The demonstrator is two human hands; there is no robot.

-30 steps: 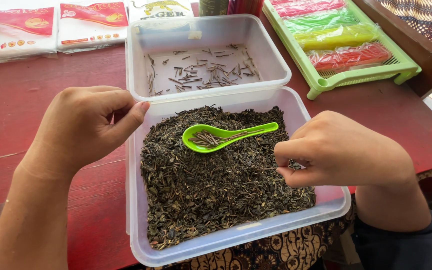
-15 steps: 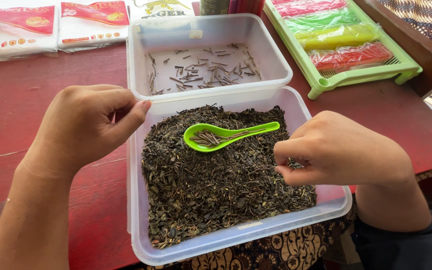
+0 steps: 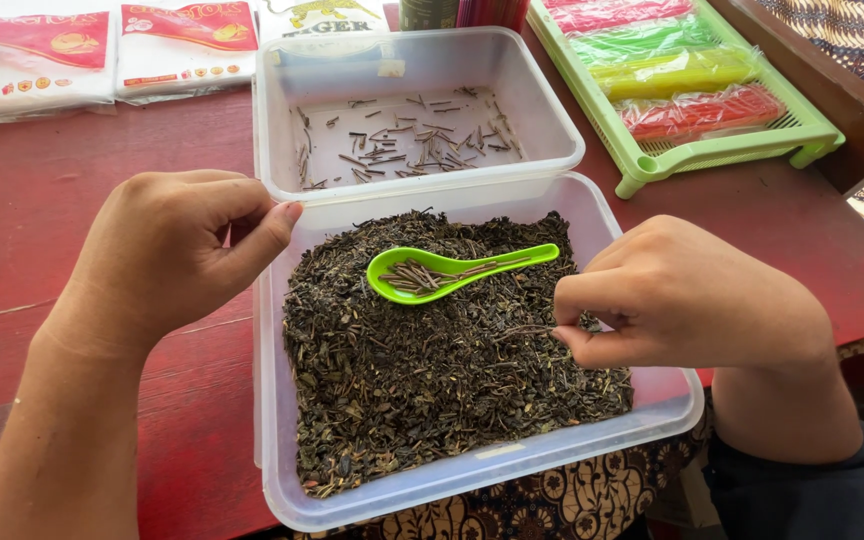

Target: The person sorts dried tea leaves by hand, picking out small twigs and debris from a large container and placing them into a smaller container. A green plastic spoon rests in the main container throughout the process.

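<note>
Tea leaves point(image 3: 432, 390) fill the near clear tub point(image 3: 472, 480) on the red table point(image 3: 42, 260). Right hand point(image 3: 682, 300), fingertips pinched on 1 thin stem point(image 3: 532, 330), unmoved over 1 s. Left hand point(image 3: 172, 250) rests curled at the tub's rim, thumb against forefinger. Green spoon point(image 3: 452, 268) lies on the leaves holding stems. Far tub point(image 3: 412, 130) holds scattered stems.

Left hand point(image 3: 177, 250): loosely curled fist, back upward, thumb pressed against the bent forefinger, near the left edge of the table.
Left forearm: bare, running from the lower-left corner up to the wrist.
Right hand point(image 3: 682, 295): curled, knuckles up, thumb and forefinger tips pinched together pointing left.
Right forearm: short bare stretch, dark sleeve at the lower right.
</note>
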